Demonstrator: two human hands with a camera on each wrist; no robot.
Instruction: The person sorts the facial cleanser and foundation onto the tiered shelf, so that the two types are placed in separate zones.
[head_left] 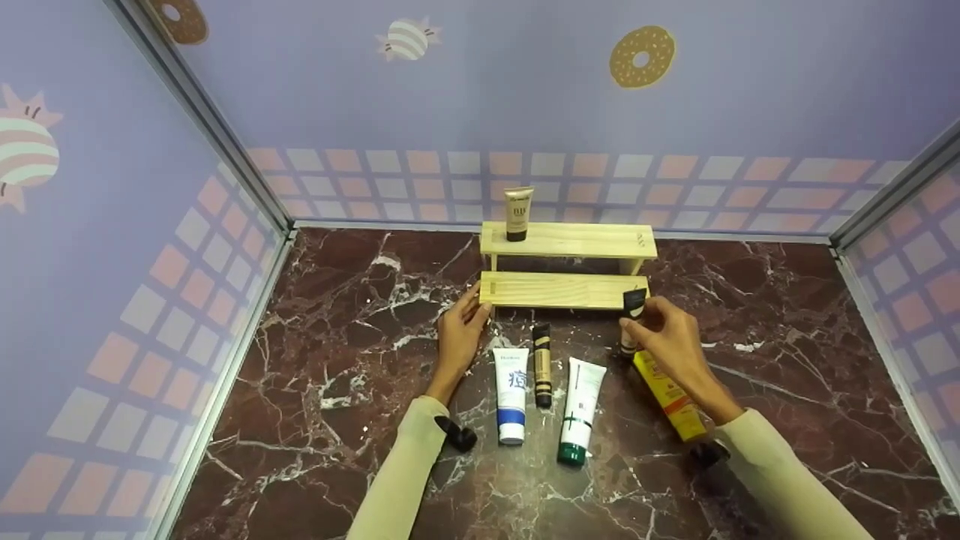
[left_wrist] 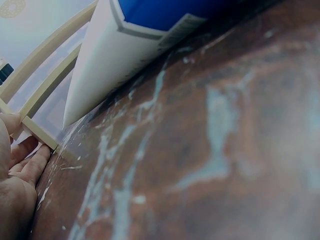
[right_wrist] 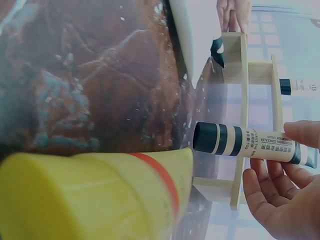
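Observation:
My left hand (head_left: 457,337) holds the left end of a two-tier wooden stand (head_left: 562,291), thumb at its front corner and fingers along its side. In my right hand (head_left: 673,341) a slim beige tube with black bands (right_wrist: 227,140) is pinched by its flat end, black cap downward, in front of the stand's right end. A small beige BB cream tube (head_left: 517,214) stands cap down on the upper tier, toward the left.
On the marble tabletop (head_left: 337,450) before the stand lie a white tube with a blue band (head_left: 511,390), a gold-and-black tube (head_left: 542,367) and a white tube with green cap (head_left: 583,409). A yellow tube (head_left: 671,397) lies beneath my right wrist. Patterned panels (head_left: 450,112) enclose the table.

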